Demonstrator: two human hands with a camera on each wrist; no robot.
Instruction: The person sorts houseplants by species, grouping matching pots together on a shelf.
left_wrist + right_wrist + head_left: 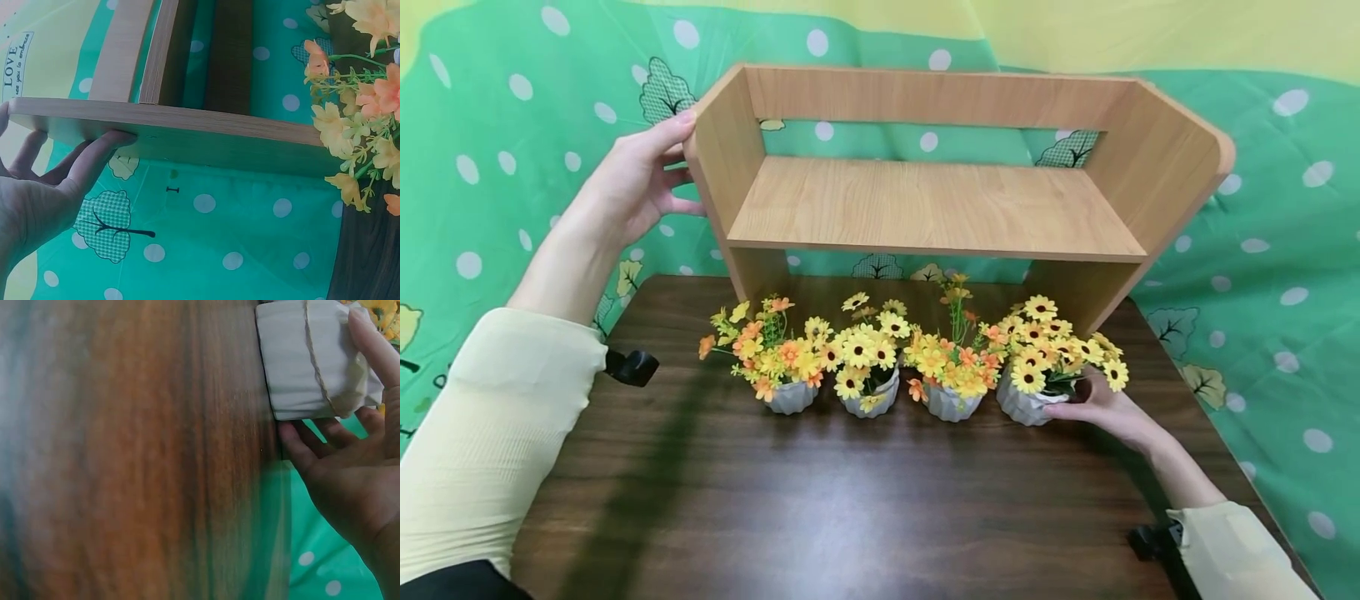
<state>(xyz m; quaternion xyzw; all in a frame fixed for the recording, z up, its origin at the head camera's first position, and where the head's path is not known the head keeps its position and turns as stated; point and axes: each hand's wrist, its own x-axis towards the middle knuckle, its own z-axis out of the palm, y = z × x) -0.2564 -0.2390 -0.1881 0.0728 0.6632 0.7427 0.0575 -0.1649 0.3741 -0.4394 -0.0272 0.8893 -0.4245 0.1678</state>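
Note:
At the right end of a row of potted artificial flowers, my right hand [1097, 406] grips a grey-white pot [1028, 404] of yellow daisies [1037, 342], thumb in front and fingers round its side. Twine [319, 369] crosses that pot in the right wrist view. My left hand [643, 171] touches the left side panel [718, 158] of a light wooden shelf [925, 204], fingers spread against its outer face near the upper corner. To the left stand three other pots: one with orange and yellow flowers [792, 397], one with daisies [880, 396], one mixed [952, 403].
The shelf stands at the back of a dark wooden table [820, 500], directly behind the flower row. A green dotted cloth [1285, 317] hangs behind and beside the table. Black straps [631, 367] show at both cuffs.

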